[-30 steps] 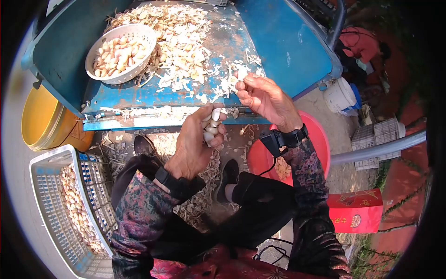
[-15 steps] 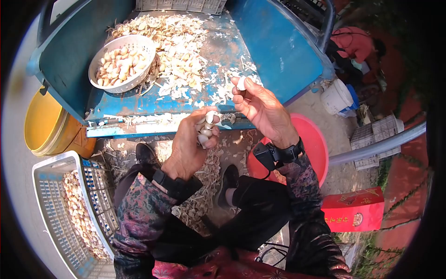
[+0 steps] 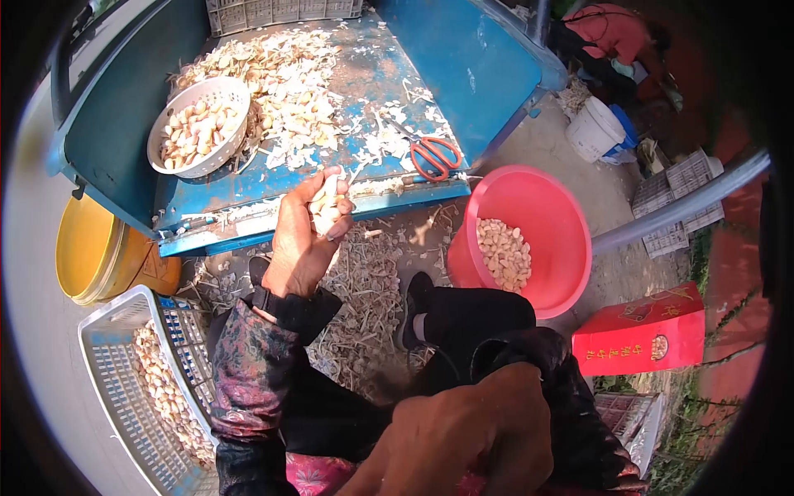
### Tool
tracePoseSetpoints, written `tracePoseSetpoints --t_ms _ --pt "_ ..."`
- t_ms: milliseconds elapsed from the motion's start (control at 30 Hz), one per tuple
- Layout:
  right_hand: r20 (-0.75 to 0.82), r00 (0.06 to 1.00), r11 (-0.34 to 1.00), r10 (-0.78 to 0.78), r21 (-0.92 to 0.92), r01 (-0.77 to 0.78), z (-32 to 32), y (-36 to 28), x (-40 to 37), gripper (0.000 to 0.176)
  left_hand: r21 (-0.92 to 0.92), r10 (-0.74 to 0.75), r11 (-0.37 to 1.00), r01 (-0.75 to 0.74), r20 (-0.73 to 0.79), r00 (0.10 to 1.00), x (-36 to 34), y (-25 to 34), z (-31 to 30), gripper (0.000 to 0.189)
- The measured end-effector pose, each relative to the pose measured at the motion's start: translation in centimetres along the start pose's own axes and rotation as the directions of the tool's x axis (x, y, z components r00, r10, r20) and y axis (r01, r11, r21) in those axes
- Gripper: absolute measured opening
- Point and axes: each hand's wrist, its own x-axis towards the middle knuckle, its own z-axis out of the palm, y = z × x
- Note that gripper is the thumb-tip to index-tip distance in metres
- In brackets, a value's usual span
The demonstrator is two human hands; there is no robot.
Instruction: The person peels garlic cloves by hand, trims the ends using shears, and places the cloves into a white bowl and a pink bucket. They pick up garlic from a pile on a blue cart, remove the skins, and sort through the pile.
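Several garlic cloves (image 3: 325, 207) lie in the curled fingers of my left hand (image 3: 299, 236), just over the front edge of the blue metal tray (image 3: 273, 217). My right hand (image 3: 467, 434) is low and close to the camera, in front of my chest; its fingers are smeared and hidden. On the tray a white colander (image 3: 198, 128) of cloves sits beside a pile of garlic skins (image 3: 289, 91). Red-handled scissors (image 3: 434, 157) rest near the tray's right front corner. A pink basin (image 3: 566, 240) with peeled cloves (image 3: 504, 255) stands on the ground at the right.
At the left are a yellow bucket (image 3: 87, 252) and a grey crate (image 3: 112, 380) holding garlic. A red box (image 3: 641, 332), a white bucket (image 3: 594, 131) and a metal bar (image 3: 682, 202) are at the right. A person in red (image 3: 608, 33) is at the upper right.
My right hand has left the tray's front edge and dropped toward my body, uncovering the scissors and the basin's cloves. My left hand still has its cloves. The view has shifted slightly.
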Motion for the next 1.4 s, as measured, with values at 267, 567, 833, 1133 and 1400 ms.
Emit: tracePoseSetpoints --t_ms 267,567,833,1133,1400 --pt "0.042 0.999 0.913 0.031 -0.408 -0.011 -3.0 -1.6 0.5 0.028 -0.044 -0.080 0.996 0.081 0.018 0.997 -0.9 0.1 -0.5 0.026" --pt "-0.458 0.802 -0.133 -0.385 -0.832 -0.539 -18.9 -9.3 2.4 0.017 -0.059 -0.112 0.992 0.108 -0.071 0.991 -2.6 0.7 0.6 0.028" --pt "-0.430 0.815 -0.483 -0.389 -0.658 -0.578 -33.5 -10.1 3.5 0.028 -0.165 -0.161 0.974 0.152 -0.044 0.986 -2.6 3.0 0.5 0.025" --pt "-0.694 0.624 0.169 -0.359 -0.706 -0.688 -29.8 -13.8 -2.0 0.032 0.650 0.580 0.598 -0.469 0.053 0.813 6.7 19.8 -3.8 0.049" --pt "-0.679 0.653 0.460 -0.336 -0.723 -0.515 -25.7 -13.6 -3.1 0.026 0.654 0.376 0.667 -0.357 0.118 0.919 1.9 10.5 -1.1 0.043"
